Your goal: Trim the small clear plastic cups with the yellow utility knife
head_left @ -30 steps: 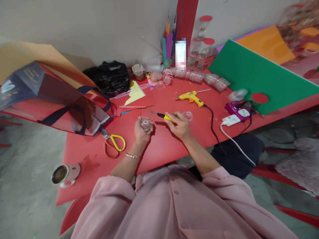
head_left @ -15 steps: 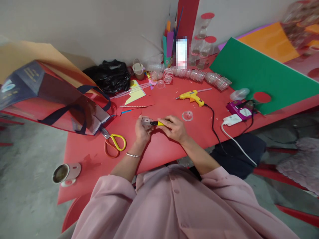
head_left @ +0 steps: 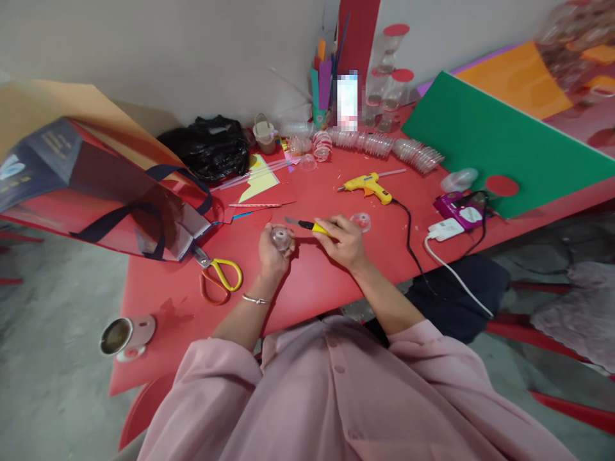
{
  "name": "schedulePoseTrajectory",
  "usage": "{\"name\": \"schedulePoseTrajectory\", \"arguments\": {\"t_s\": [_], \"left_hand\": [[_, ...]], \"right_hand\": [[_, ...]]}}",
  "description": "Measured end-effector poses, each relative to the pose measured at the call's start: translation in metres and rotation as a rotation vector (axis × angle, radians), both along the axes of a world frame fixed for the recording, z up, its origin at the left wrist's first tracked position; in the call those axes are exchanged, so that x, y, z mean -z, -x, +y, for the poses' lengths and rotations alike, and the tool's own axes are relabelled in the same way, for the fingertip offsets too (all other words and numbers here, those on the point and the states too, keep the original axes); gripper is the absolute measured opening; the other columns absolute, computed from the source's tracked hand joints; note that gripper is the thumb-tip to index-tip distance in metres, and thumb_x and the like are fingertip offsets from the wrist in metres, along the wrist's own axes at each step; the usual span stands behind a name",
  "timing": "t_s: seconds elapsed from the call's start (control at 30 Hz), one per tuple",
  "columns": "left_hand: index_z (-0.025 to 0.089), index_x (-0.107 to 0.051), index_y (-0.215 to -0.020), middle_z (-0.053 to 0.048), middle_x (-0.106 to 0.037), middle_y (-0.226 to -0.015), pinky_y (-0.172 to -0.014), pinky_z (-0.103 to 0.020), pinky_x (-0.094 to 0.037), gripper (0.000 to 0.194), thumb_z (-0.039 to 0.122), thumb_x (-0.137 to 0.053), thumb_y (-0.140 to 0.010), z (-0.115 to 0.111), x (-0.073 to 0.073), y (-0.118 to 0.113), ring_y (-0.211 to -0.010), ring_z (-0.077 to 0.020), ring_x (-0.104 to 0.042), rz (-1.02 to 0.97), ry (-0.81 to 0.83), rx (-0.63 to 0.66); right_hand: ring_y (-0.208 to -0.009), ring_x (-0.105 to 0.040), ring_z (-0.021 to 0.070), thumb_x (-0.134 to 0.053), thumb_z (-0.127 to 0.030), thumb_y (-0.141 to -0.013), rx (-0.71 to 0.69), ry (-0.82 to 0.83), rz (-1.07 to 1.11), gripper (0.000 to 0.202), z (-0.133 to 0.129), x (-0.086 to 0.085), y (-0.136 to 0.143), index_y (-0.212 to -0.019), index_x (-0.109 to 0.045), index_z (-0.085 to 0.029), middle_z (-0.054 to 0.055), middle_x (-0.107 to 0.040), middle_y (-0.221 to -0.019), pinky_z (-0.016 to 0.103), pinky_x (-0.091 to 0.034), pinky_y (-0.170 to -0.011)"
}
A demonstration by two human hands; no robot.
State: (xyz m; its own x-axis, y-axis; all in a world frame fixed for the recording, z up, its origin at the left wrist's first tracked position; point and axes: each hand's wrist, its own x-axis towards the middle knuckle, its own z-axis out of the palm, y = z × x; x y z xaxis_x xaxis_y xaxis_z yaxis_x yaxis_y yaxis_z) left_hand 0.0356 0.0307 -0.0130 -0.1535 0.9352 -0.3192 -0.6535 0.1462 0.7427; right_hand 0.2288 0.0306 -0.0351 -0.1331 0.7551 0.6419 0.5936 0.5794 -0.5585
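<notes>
A clear plastic dome lid [head_left: 280, 238] with a small hole in its top sits in my left hand [head_left: 273, 253], the fingers wrapped round it. My right hand [head_left: 343, 242] grips the yellow handle of a utility knife [head_left: 314, 226]. Its blade points left and stands apart from the lid, just above and to the right of it. Beyond my right hand another clear dome lid [head_left: 360, 221] lies on the red table. A yellow hot glue gun [head_left: 369, 186] rests farther back, its cord running toward the table's front edge.
Scissors [head_left: 221, 282] and a mug [head_left: 127, 336] are at the left, near a large gift bag [head_left: 120, 205]. Stacked clear lids [head_left: 365, 142] line the back by a lit phone [head_left: 347, 102]. A green board [head_left: 504, 147] and purple power strip [head_left: 459, 208] stand right.
The knife has drawn back from the lid, up and to the right, with my right hand. The lid's top now shows fully in my left hand.
</notes>
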Motion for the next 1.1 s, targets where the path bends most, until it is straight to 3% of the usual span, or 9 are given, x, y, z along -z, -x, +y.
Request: {"name": "schedulePoseTrajectory", "arguments": {"t_s": [0.2,0.4,0.67,0.87,1.1], "left_hand": [[0.017,-0.061,-0.083,-0.004,-0.067,-0.069,-0.037,-0.019,-0.031,0.035,0.050,-0.057,-0.096,0.001,0.001,-0.001,-0.047,-0.0122,-0.059,0.018,0.011,-0.047],[0.018,-0.060,-0.082,-0.003,-0.066,-0.067,-0.034,-0.019,-0.026,0.035,0.049,-0.056,-0.096,0.002,0.003,0.000,-0.040,-0.0107,-0.053,0.031,0.015,-0.022],[0.018,-0.057,-0.079,-0.005,-0.066,-0.062,-0.031,-0.020,-0.018,0.035,0.047,-0.050,-0.098,-0.002,0.001,0.000,-0.035,-0.0127,-0.052,0.033,-0.061,0.051],[0.018,-0.060,-0.084,-0.002,-0.065,-0.065,-0.036,-0.019,-0.030,0.034,0.049,-0.056,-0.097,0.001,0.001,-0.001,-0.043,-0.0116,-0.057,0.001,0.027,-0.070],[0.018,-0.061,-0.084,-0.003,-0.067,-0.069,-0.038,-0.019,-0.032,0.036,0.052,-0.057,-0.096,0.000,0.001,-0.002,-0.047,-0.0121,-0.059,0.032,0.005,-0.042]], "right_hand": [[-0.094,-0.067,0.0180,-0.071,-0.042,-0.095,-0.145,-0.027,-0.061,0.037,-0.006,0.002,0.010,-0.131,-0.072,-0.032,0.005,-0.073,-0.105,0.034,-0.055,-0.085],[-0.093,-0.067,0.0170,-0.069,-0.041,-0.097,-0.137,-0.038,-0.085,0.036,-0.005,0.001,0.010,-0.131,-0.072,-0.030,0.005,-0.073,-0.105,0.032,-0.054,-0.084],[-0.091,-0.067,0.0181,-0.065,-0.042,-0.099,0.098,0.023,-0.034,0.035,0.002,0.003,0.000,-0.131,-0.072,-0.031,0.006,-0.071,-0.103,0.033,-0.054,-0.081],[-0.094,-0.068,0.0180,-0.069,-0.041,-0.096,-0.118,-0.028,-0.042,0.038,-0.005,0.002,0.008,-0.133,-0.070,-0.032,0.005,-0.073,-0.105,0.034,-0.055,-0.085],[-0.092,-0.067,0.0181,-0.071,-0.043,-0.095,-0.137,-0.035,-0.088,0.037,-0.005,0.002,0.009,-0.130,-0.072,-0.031,0.005,-0.073,-0.104,0.034,-0.054,-0.083]]}}
